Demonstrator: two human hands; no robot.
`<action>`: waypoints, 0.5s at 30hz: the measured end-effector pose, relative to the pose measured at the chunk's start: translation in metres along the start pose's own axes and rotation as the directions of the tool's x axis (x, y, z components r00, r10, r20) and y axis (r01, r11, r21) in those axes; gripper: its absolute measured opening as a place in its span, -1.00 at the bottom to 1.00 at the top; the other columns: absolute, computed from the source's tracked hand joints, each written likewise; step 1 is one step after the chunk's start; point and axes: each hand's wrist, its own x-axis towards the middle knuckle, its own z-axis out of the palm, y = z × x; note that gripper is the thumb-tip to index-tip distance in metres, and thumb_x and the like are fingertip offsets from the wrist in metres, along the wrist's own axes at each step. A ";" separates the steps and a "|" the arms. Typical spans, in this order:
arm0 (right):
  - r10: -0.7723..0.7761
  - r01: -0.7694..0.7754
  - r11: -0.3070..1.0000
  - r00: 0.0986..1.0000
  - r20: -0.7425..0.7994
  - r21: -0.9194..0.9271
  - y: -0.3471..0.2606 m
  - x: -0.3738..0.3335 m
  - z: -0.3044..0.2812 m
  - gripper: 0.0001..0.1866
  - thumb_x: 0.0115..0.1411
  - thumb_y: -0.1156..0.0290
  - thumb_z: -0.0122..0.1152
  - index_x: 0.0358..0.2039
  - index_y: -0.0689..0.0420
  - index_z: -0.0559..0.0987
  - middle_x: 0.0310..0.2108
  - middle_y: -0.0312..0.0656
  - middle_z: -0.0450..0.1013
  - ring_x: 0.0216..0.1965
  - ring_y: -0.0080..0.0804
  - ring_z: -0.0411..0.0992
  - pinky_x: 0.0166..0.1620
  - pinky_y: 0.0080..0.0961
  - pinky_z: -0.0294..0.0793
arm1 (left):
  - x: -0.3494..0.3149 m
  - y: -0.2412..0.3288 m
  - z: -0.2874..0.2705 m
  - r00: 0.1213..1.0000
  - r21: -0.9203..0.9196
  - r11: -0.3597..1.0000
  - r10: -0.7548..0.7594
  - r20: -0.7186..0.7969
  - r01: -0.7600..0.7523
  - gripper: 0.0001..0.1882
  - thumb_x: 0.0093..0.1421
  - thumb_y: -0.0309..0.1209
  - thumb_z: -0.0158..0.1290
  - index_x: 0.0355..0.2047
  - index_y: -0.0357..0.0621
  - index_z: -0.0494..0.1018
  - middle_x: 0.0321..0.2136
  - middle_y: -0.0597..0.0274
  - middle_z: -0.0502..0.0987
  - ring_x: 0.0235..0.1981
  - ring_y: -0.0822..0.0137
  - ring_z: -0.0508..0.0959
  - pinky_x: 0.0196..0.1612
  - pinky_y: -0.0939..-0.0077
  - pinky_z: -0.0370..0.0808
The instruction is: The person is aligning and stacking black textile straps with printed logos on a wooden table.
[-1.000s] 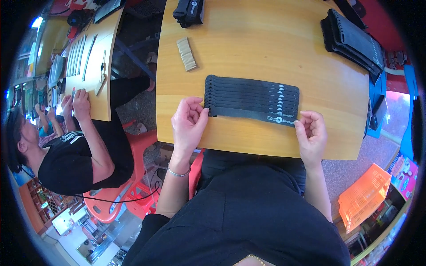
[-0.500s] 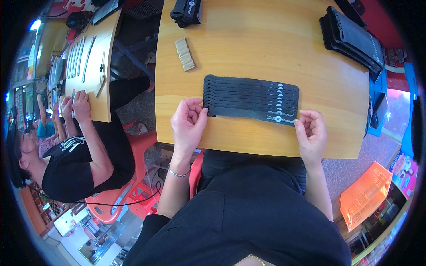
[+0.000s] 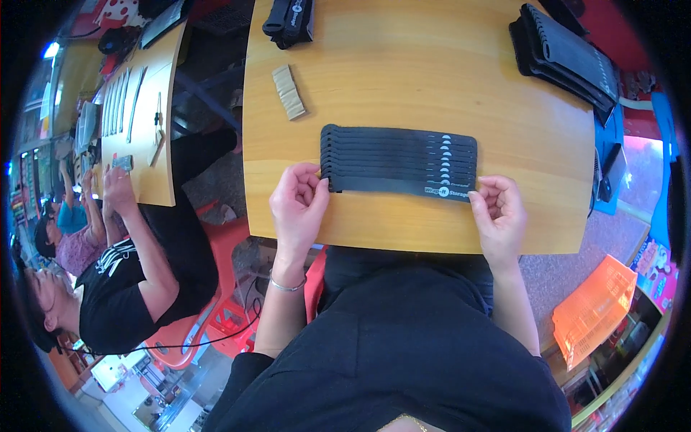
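Several black straps (image 3: 389, 155) lie overlapped in a fanned row on the wooden table in front of me. Their rounded ends with slots are on the left, and pale printing runs down near their right ends. The nearest strap (image 3: 389, 186) is the lowest of the row. My left hand (image 3: 296, 205) pinches its left end between thumb and curled fingers. At its right corner, my right hand (image 3: 498, 212) is closed in a similar pinch. A bracelet circles my left wrist.
On the wooden table (image 3: 403, 79), a tan ribbed piece (image 3: 288, 92) lies beyond my left hand. Black strap bundles stand at the far left (image 3: 288, 21) and far right (image 3: 565, 61). An orange basket (image 3: 594, 309) is at lower right. A co-worker (image 3: 137, 281) sits at another table on the left.
The view has shifted slightly, so the table and straps sit a little further left. My hands keep the same pinch at the strap's ends. The co-worker's hands have moved, and a small object shows there.
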 end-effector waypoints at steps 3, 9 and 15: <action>0.006 -0.006 1.000 1.000 -0.011 -0.011 0.000 0.000 -0.001 -0.76 0.07 0.62 0.26 -0.23 0.16 0.48 -0.51 -0.45 0.36 -0.54 -0.82 0.25 -0.50 -0.86 0.23 | 0.000 0.003 0.002 1.000 -0.002 1.000 -0.005 0.001 0.005 -0.79 0.05 -0.71 0.08 -0.28 -0.29 0.41 -0.60 0.46 0.35 -0.65 0.72 0.18 -0.59 0.83 0.11; 0.001 -0.002 0.998 1.000 -0.015 -0.061 -0.002 0.000 0.001 -0.76 0.06 0.62 0.27 -0.24 0.17 0.49 -0.50 -0.42 0.38 -0.54 -0.81 0.27 -0.51 -0.85 0.26 | -0.001 -0.003 -0.002 1.000 0.004 1.000 -0.003 0.011 0.003 -0.78 0.07 -0.72 0.07 -0.26 -0.27 0.41 -0.56 0.48 0.35 -0.62 0.74 0.21 -0.57 0.86 0.12; -0.025 0.021 0.994 0.999 -0.037 -0.106 -0.001 0.001 0.001 -0.76 0.05 0.62 0.29 -0.25 0.18 0.49 -0.53 -0.41 0.39 -0.56 -0.81 0.28 -0.52 -0.84 0.28 | 0.000 -0.005 -0.001 1.000 0.010 1.000 -0.002 0.029 0.001 -0.78 0.09 -0.71 0.07 -0.24 -0.26 0.40 -0.54 0.50 0.35 -0.59 0.77 0.25 -0.55 0.89 0.14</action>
